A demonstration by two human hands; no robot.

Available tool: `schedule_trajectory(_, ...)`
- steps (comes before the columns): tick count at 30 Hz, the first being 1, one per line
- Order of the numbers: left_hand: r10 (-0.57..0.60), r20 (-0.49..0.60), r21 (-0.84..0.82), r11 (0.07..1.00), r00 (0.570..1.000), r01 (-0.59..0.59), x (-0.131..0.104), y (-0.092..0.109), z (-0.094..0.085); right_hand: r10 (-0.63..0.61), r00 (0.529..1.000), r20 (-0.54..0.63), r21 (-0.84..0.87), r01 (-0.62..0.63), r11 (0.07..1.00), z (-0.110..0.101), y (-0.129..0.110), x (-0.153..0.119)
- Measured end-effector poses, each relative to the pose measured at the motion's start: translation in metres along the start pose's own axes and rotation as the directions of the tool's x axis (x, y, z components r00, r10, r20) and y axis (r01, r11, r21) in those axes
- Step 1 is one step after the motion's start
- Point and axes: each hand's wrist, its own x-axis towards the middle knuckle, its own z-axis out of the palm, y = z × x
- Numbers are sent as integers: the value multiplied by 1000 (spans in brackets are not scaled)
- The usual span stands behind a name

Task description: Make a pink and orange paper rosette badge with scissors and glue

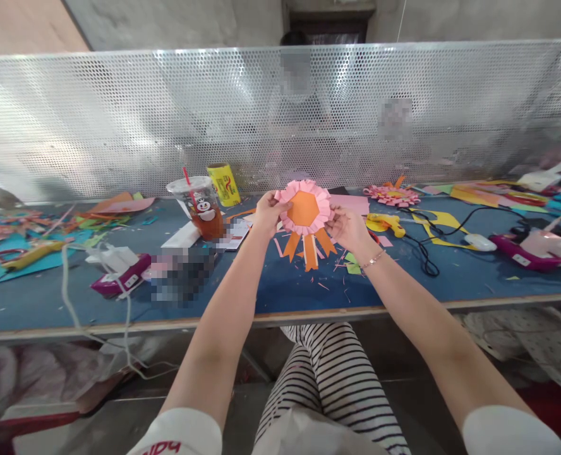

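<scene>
Between my two hands, above the blue table, is a paper rosette (305,210) with a pleated pink rim, an orange centre and orange tails hanging below. My left hand (270,212) pinches its left edge, the thumb lying over the front. At the opposite edge my right hand (345,226) grips the pink pleats with its fingertips. Behind the rosette lies a sheet of pink paper (354,205). A yellow glue gun (385,224) rests just beyond my right hand.
A drink cup (205,212) and a yellow can-like container (224,185) stand left. Purple power strips (122,276) (522,253) with cables sit on both sides. More pink rosettes (394,193) and paper scraps lie about. A perforated metal screen (167,120) closes the back; a person is behind it.
</scene>
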Motion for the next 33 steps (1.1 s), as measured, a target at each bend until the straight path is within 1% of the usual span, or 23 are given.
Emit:
schedule_trajectory(7, 39, 10, -17, 999, 999, -39, -1, 0, 1, -45, 996, 79, -56, 50, 997, -6, 3, 5)
schedule_trajectory(10, 65, 24, -28, 998, 998, -64, -1, 0, 3, -87, 989, 122, -90, 98, 991, -7, 4, 6)
schedule_trajectory(14, 122, 38, -55, 991, 992, -120, -2, 1, 4, -203, 960, 192, -169, 236, 957, -2, 5, 4)
schedule_trajectory(16, 140, 47, -66, 988, 989, -137, -3, 2, 5, -293, 929, 225, -241, 344, 908, 0, 7, 2)
schedule_trajectory(18, 153, 70, -69, 987, 986, -148, -5, 3, 6, -398, 881, 255, -347, 468, 813, 2, 9, 1)
schedule_trajectory(20, 173, 89, -69, 983, 981, -168, -5, 4, 6, -484, 831, 276, -465, 556, 689, 2, 11, -1)
schedule_trajectory(23, 202, 78, -61, 978, 976, -197, -6, 4, 8, -554, 772, 312, -611, 610, 505, 2, 12, -5)
schedule_trajectory(25, 199, 71, -58, 979, 977, -195, -6, 5, 8, -589, 722, 363, -672, 641, 372, 2, 12, -8)
schedule_trajectory(28, 167, 83, -59, 985, 983, -162, -7, 7, 8, -606, 637, 477, -712, 684, 158, -2, 11, -11)
schedule_trajectory(31, 148, 94, -65, 988, 984, -143, -8, 7, 5, -565, 537, 627, -685, 725, -71, -7, 11, -12)
schedule_trajectory(33, 143, 102, -72, 988, 984, -136, -9, 6, 3, -520, 475, 710, -643, 738, -205, -10, 11, -12)
